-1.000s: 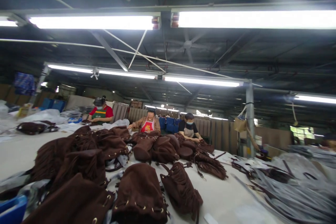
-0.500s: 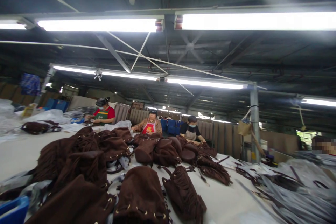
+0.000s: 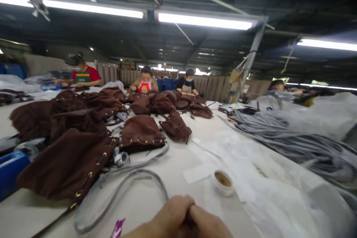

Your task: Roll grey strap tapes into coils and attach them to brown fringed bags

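Observation:
At the bottom edge, my left hand (image 3: 170,215) and my right hand (image 3: 208,224) come together, closed, with the thumbs side by side. Something dark shows between them, too small and blurred to name. A plastic-wrapped grey strap (image 3: 134,174) loops over the white table (image 3: 178,163) and runs up to my left hand; I cannot tell whether it is held. Left of my hands lies a large brown drawstring bag (image 3: 69,163) with gold eyelets. Beyond are a smaller brown bag (image 3: 142,130) and a fringed brown bag (image 3: 176,126). A small tub of brown stuff (image 3: 223,183) stands near my right hand.
More brown bags (image 3: 83,100) are heaped farther back. Grey wrapped straps (image 3: 292,145) and clear plastic sheeting (image 3: 267,197) cover the right side. A blue bin (image 3: 12,173) stands at left, a purple wrapper (image 3: 118,227) at front. Several co-workers (image 3: 145,81) sit across the table.
The view has tipped downward, so the bags and lights appear higher. Both my hands, the tub and the looped strap have come into view.

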Demonstrator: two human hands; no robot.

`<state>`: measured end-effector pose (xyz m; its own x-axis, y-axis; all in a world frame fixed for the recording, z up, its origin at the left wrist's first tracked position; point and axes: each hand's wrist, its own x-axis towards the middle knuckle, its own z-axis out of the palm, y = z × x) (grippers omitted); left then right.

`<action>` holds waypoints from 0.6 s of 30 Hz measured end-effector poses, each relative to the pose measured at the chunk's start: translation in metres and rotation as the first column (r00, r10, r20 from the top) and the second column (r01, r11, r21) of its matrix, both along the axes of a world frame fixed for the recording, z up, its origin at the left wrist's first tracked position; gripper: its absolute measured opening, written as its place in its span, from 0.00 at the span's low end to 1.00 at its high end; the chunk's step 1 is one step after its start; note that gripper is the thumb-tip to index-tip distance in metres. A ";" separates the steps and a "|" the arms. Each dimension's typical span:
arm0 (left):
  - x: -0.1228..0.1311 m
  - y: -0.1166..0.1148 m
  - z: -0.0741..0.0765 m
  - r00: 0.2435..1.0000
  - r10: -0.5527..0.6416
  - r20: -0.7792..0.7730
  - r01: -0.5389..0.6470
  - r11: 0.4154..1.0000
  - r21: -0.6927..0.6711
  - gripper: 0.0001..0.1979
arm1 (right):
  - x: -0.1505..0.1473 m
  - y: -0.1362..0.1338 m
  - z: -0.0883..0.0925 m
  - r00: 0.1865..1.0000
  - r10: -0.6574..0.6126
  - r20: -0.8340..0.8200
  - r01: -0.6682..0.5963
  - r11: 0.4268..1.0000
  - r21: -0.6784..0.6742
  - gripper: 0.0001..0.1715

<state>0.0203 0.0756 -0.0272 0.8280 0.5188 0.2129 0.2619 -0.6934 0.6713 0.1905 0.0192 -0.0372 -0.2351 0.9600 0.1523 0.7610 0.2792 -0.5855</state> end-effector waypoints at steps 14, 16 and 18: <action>-0.002 0.017 0.011 0.952 -0.056 -0.300 0.168 0.916 0.363 0.10 | 0.011 -0.011 0.024 0.987 0.147 0.067 -0.152 0.986 0.069 0.12; 0.006 0.002 0.001 0.927 0.113 -0.357 0.032 0.925 0.377 0.11 | 0.004 -0.013 0.018 0.988 0.061 0.142 -0.077 0.991 0.114 0.14; 0.010 -0.012 -0.005 0.887 0.229 -0.401 -0.074 0.928 0.366 0.12 | -0.003 -0.013 0.011 0.977 -0.043 0.208 0.009 0.987 0.162 0.12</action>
